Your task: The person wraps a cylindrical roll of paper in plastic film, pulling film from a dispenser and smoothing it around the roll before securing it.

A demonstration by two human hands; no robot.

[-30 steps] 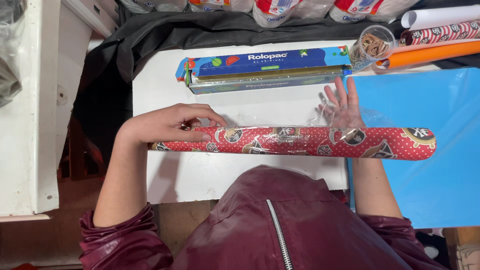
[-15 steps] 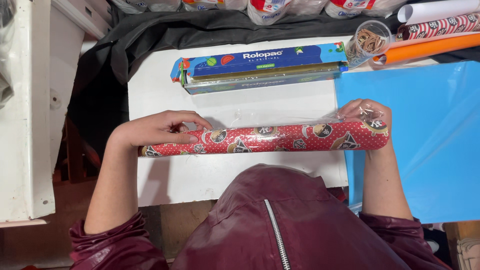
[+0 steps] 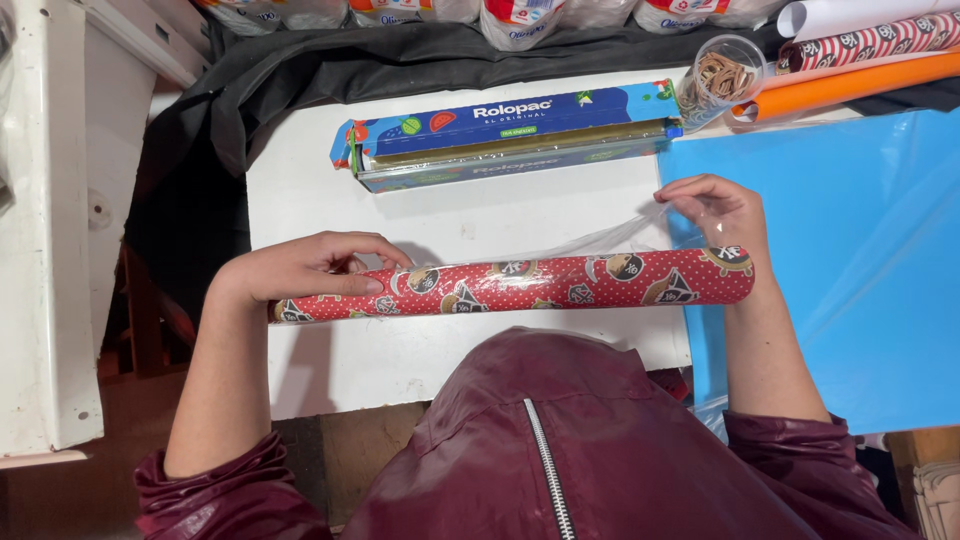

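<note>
Since a moment ago the right hand (image 3: 722, 215) has lifted off the roll (image 3: 520, 284), fingers pinching clear film (image 3: 610, 238). Left hand (image 3: 305, 268) presses the roll's left end (fingers curled). Roll lies lengthwise left-right on the white surface (image 3: 300, 180); dark cloth (image 3: 330, 70) behind.

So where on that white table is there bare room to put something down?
Two bare strips on the white table: between the film box and the red roll, though film stretches across its right part, and between roll and near edge. The far right, by cup and orange roll, is crowded.
</note>
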